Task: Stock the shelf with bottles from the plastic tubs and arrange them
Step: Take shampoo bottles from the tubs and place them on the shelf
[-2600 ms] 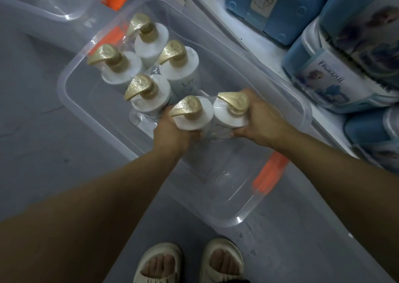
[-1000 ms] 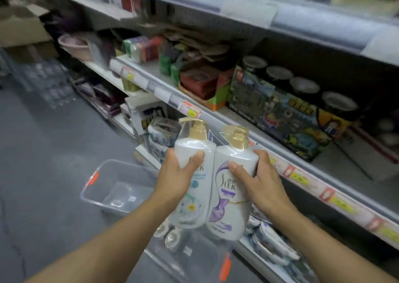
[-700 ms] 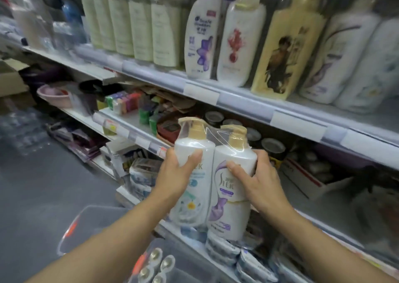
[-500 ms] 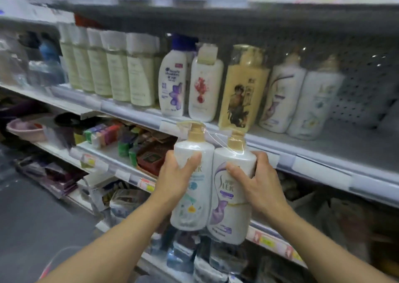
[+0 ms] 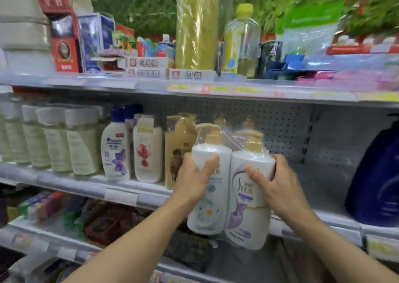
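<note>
A shrink-wrapped twin pack of white pump bottles (image 5: 232, 198) with gold pumps hangs upright in front of the middle shelf (image 5: 121, 193). My left hand (image 5: 192, 179) grips the left bottle, thumb across its front. My right hand (image 5: 275, 185) grips the right bottle, the one with the purple label. The pack's base sits below the shelf edge. Behind the pack stand similar gold-pump bottles (image 5: 248, 125), mostly hidden. The plastic tubs are out of view.
Left of the pack stand a yellow bottle (image 5: 176, 153), a white bottle with a red flower (image 5: 148, 151), a blue-capped bottle (image 5: 115, 151) and several pale green ones (image 5: 58, 140). A dark blue bottle (image 5: 375, 179) stands far right, bare shelf floor (image 5: 319, 181) between. Upper shelf (image 5: 194, 88) overhead.
The pack has been lifted out of the tub on the floor and raised to the level of the middle shelf. My view has swung up from the floor to the shelves.
</note>
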### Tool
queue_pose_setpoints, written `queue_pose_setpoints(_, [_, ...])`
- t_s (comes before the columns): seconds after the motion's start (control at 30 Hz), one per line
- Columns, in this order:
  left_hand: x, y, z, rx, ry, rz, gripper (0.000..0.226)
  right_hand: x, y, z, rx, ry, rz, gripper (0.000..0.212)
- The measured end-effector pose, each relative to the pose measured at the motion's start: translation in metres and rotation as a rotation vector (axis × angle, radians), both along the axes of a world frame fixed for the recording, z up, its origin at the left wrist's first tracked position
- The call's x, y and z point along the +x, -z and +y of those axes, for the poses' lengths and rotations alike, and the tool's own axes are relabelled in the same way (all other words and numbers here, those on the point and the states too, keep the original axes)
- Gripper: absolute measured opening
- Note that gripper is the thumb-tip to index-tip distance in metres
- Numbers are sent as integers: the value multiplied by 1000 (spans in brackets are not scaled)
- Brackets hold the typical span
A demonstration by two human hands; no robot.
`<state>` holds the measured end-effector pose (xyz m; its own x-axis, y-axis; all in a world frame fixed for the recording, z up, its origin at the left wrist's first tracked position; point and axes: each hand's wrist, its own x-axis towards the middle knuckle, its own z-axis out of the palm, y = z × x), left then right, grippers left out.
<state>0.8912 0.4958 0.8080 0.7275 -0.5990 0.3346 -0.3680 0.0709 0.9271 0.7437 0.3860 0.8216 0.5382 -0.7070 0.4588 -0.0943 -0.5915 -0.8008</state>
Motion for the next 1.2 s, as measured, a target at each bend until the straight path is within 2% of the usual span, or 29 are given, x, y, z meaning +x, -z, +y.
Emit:
queue_pose_setpoints(0.07, [-6, -12, -22, 1, 2, -14, 49, -8, -9, -17, -2, 38, -13, 40])
queue_pose_setpoints(0.23, [-20, -32, -72, -13, 66, -65, 26, -24, -24, -64, -1, 86, 2, 37])
queue_pose_setpoints(0.37, [-29, -39, -106, 29, 83, -92, 39, -33, -31, -98, -34, 150, 61, 36])
queue_pose_setpoints(0.5, [-30, -36, -139, 80, 49, -45, 51, -36, -31, -128, -8, 120, 72, 37])
queue_pose_setpoints(0.83, [-29, -8, -168, 42, 51, 27, 45, -33, -4, -161, 100, 19, -27, 39])
queue_pose_setpoints(0.93, [-27, -5, -165, 79, 6, -35, 49, -30, -3, -159, 117, 11, -22, 40])
queue_pose_setpoints(1.03, [-25, 0, -158, 168, -95, -192, 66, -31, -4, -157, 110, 19, 18, 40])
queue_pose_setpoints(1.2, [-37, 33, -148, 385, -158, -320, 61, -40, 17, -158, 85, -9, 253, 48])
